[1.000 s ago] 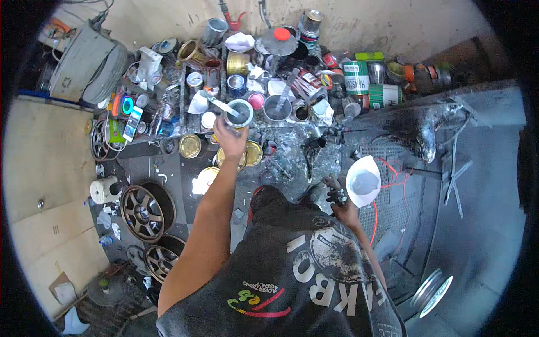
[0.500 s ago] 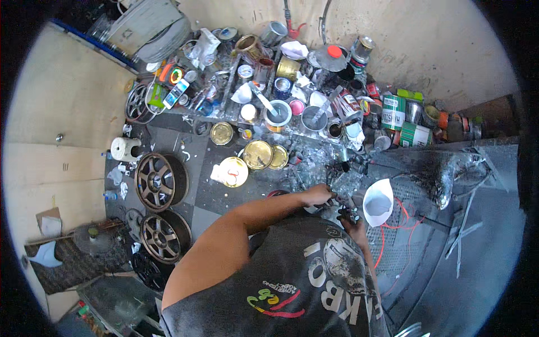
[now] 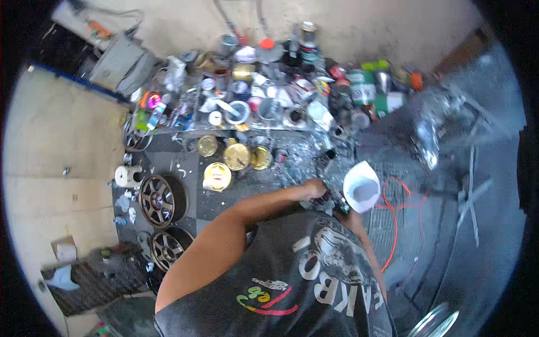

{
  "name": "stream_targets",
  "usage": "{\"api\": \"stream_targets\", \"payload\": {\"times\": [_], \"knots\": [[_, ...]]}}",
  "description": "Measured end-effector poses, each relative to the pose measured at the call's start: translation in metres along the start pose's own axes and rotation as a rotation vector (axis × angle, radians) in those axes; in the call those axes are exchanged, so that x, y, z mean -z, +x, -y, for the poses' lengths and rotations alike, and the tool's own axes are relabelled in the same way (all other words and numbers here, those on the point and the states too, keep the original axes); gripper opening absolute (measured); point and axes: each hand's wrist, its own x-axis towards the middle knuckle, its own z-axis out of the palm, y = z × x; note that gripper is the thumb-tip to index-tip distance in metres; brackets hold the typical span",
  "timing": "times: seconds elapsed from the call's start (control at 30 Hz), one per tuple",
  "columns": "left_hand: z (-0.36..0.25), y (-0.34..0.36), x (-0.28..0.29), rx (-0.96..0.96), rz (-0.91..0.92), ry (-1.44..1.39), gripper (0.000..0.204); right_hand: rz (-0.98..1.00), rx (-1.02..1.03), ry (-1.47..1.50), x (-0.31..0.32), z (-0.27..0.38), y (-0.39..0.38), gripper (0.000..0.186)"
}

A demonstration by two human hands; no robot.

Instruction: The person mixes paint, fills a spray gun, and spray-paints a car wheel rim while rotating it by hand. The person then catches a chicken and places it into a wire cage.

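Left hand [image 3: 315,190]: positioned in front of the bench [image 3: 193,134], beside a dark tool [image 3: 337,203]; contact is unclear owing to blur. Right hand [image 3: 347,217]: holds the tool, with a white paper cone [image 3: 352,178] just beyond the fingers. Cone: wide mouth facing up, interior grey. Bench front edge, near the middle: a cup [image 3: 241,117] with a pale stick [image 3: 225,106] leaning in it. Front left corner: a phone [image 3: 156,115]. Rear edge: a red cap [image 3: 267,43]. Right end: green-and-white cans [image 3: 388,104]. Before the front edge: round gold lids [image 3: 237,156]. Farther left: a white roll [image 3: 127,176] and bronze wheels [image 3: 159,200].
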Motion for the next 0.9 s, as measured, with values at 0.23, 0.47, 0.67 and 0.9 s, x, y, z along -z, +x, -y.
{"api": "stream_targets", "payload": {"times": [0.23,0.47,0.67,0.9], "knots": [[-0.102,-0.010,-0.029,0.350,-0.021,-0.403,0.028,0.072,-0.050,0.084,0.043,-0.059,-0.034,0.051],[-0.113,0.028,-0.058,0.402,0.370,-0.638,0.017,0.047,-0.111,0.253,0.095,-0.082,-0.072,0.049],[-0.122,0.039,-0.071,0.306,0.462,-1.037,0.014,0.056,-0.492,0.418,0.139,-0.050,-0.082,0.042],[-0.144,0.037,-0.074,0.056,0.425,-0.963,0.016,-0.215,-0.579,0.332,0.203,-0.058,-0.089,0.033]]}}
